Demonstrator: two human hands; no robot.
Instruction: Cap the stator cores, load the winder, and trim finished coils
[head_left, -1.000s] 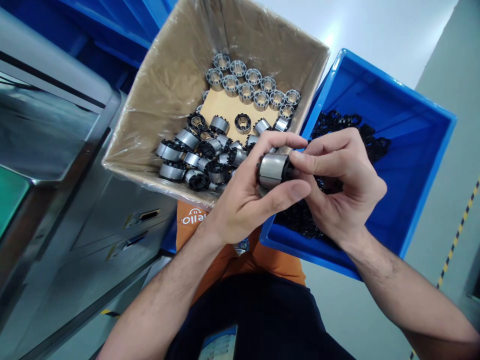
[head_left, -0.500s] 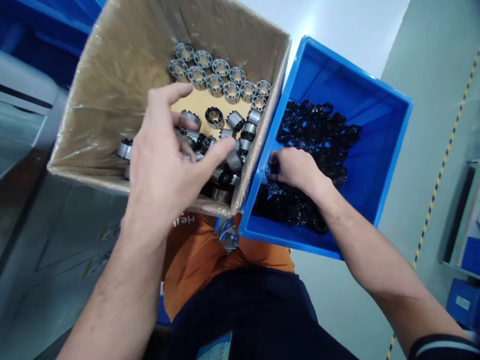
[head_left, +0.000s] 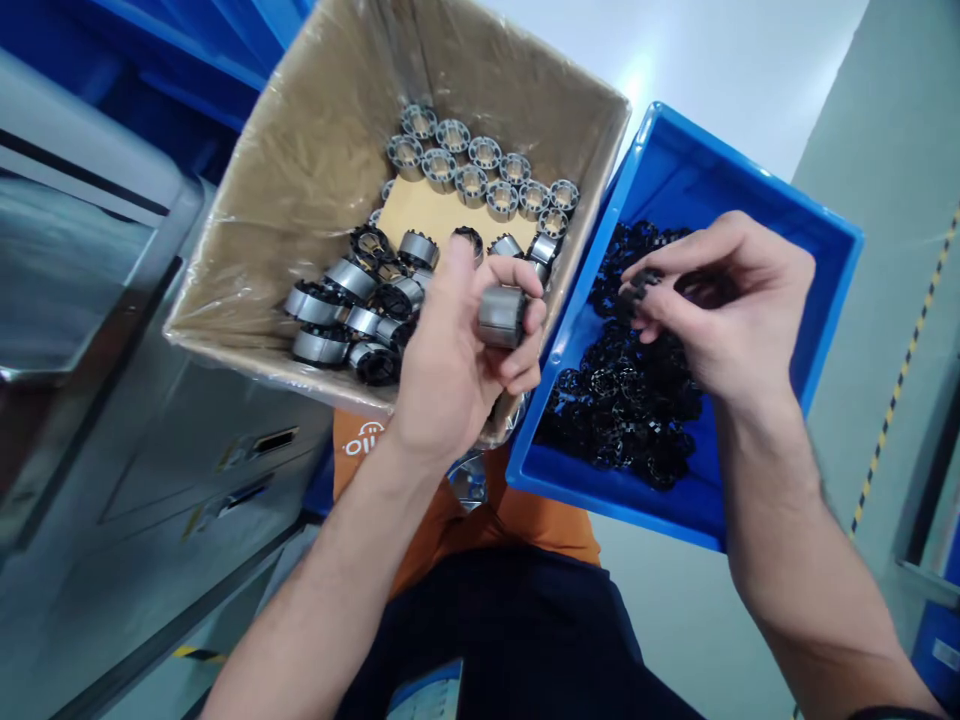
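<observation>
Curled around a grey metal ring core (head_left: 501, 317), my left hand (head_left: 457, 350) is over the near right side of the lined carton (head_left: 247, 180). My right hand (head_left: 742, 300) is above the blue bin (head_left: 780, 230), pinching a small black plastic ring (head_left: 641, 288) between thumb and forefinger. Below it, a heap of similar black plastic rings (head_left: 622, 390) lies in the bin. Inside the carton, bare metal cores (head_left: 471, 185) stand in rows at the far side. Cores with black plastic ends (head_left: 321, 345) lie loosely jumbled nearer me.
A tan cardboard sheet (head_left: 427, 212) lies under the cores in the carton. Carton and bin stand side by side over my orange-covered lap (head_left: 517, 510). To the left is a grey metal cabinet (head_left: 187, 460); a yellow-black floor stripe (head_left: 900, 390) runs along the right.
My left hand has picked up a metal core and moved right. The right hand has risen from the heap with a black ring. The view has shifted, so the carton appears further right.
</observation>
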